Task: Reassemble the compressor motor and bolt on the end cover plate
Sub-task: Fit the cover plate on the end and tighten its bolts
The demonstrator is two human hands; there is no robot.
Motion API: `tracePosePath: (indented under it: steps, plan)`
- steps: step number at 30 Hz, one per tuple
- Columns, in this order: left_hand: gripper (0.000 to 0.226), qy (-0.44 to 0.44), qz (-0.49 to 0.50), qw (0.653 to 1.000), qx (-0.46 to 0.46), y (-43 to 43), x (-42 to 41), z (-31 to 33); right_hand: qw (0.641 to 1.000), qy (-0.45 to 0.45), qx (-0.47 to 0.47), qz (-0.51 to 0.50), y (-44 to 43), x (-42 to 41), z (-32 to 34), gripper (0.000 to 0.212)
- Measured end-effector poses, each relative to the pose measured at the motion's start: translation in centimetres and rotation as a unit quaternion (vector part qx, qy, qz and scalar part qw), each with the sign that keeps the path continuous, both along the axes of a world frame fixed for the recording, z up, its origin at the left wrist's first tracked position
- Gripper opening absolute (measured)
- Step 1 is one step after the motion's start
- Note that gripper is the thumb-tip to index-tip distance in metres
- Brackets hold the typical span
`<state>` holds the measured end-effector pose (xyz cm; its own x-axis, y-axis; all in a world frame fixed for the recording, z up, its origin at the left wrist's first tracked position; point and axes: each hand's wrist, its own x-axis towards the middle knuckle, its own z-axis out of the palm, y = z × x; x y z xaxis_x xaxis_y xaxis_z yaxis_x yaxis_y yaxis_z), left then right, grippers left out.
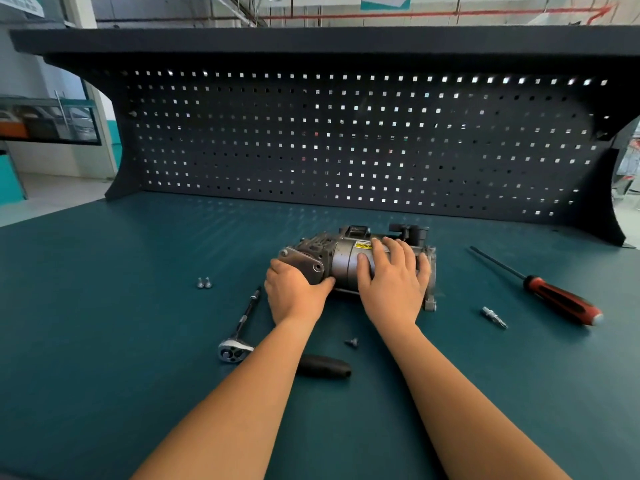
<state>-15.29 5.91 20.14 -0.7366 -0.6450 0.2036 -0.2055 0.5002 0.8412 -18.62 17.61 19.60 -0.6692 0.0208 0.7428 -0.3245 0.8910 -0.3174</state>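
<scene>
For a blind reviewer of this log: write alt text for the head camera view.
A grey compressor lies on a green workbench, the person's left hand gripping its end plate and the right hand resting flat on top. Around it lie a ratchet, a red-handled screwdriver and loose bolts.

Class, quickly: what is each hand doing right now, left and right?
Left hand: grips the compressor at its cover-plate end.
Right hand: open, fingers laid flat on the compressor's body.

A yellow label (364,244) on the motor (346,268) is showing upside-down black lettering, seemingly "WARNING"; other signs are blurring out.
</scene>
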Motion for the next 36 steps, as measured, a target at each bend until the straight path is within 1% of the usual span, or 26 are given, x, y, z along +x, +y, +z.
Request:
tracePosePath:
  steps: [3, 7, 15, 22, 24, 25, 27, 28, 29, 30, 31, 32, 33, 34, 36]
  plan:
    - [0.098, 0.002, 0.004, 1.000, 0.005, 0.0, -0.1, 0.0, 1.000, -0.004, 0.001, -0.002, -0.2, -0.1, 0.0, 0.043]
    - [0.086, 0.013, 0.007, 0.999, 0.034, 0.4, -0.3, -0.1, 1.000, -0.015, 0.010, -0.003, -0.1, -0.2, 0.1, 0.044]
    - [0.103, -0.043, -0.004, 0.999, -0.028, 0.4, 0.1, -0.1, 0.999, -0.028, 0.022, 0.010, 0.1, 0.0, 0.2, 0.047]
    - [0.101, -0.034, -0.021, 0.998, -0.048, -0.1, 0.0, 0.0, 0.996, -0.063, 0.055, 0.026, 0.3, 0.1, 0.9, 0.060]
    - [0.099, -0.038, -0.020, 0.998, -0.049, -0.1, 0.0, 0.0, 0.995, -0.063, 0.055, 0.052, 0.8, 0.5, 1.1, 0.055]
    - [0.099, -0.039, -0.020, 0.998, -0.048, -0.1, 0.0, 0.0, 0.995, -0.047, 0.049, 0.078, 1.1, 0.9, 1.2, 0.049]
    - [0.098, -0.041, -0.022, 0.998, -0.048, -0.2, 0.0, 0.1, 0.989, 0.003, 0.037, 0.140, 1.8, 1.9, 1.7, 0.032]
    - [0.097, -0.042, -0.024, 0.998, -0.049, -0.3, 0.1, 0.2, 0.985, 0.003, 0.036, 0.171, 2.1, 2.6, 1.9, 0.023]
    - [0.096, -0.042, -0.026, 0.997, -0.052, -0.4, 0.1, 0.2, 0.978, -0.038, 0.048, 0.202, 2.5, 3.4, 2.3, 0.020]
    - [0.094, -0.043, -0.027, 0.997, -0.056, -0.5, 0.2, 0.2, 0.965, -0.110, 0.076, 0.224, 2.7, 4.3, 2.6, 0.022]
    - [0.093, -0.043, -0.029, 0.997, -0.061, -0.6, 0.3, 0.3, 0.946, -0.193, 0.117, 0.233, 2.8, 5.0, 2.6, 0.027]
    - [0.093, -0.042, -0.032, 0.997, -0.064, -0.7, 0.3, 0.3, 0.926, -0.254, 0.162, 0.229, 2.9, 5.4, 2.5, 0.030]
    - [0.092, -0.040, -0.034, 0.996, -0.066, -0.7, 0.4, 0.4, 0.910, -0.287, 0.198, 0.225, 2.9, 5.6, 2.4, 0.032]
    - [0.092, -0.040, -0.036, 0.996, -0.068, -0.8, 0.5, 0.4, 0.900, -0.307, 0.214, 0.225, 2.9, 5.7, 2.3, 0.031]
    - [0.094, -0.041, -0.041, 0.996, -0.073, -0.9, 0.6, 0.4, 0.894, -0.327, 0.204, 0.228, 2.7, 5.8, 2.4, 0.027]
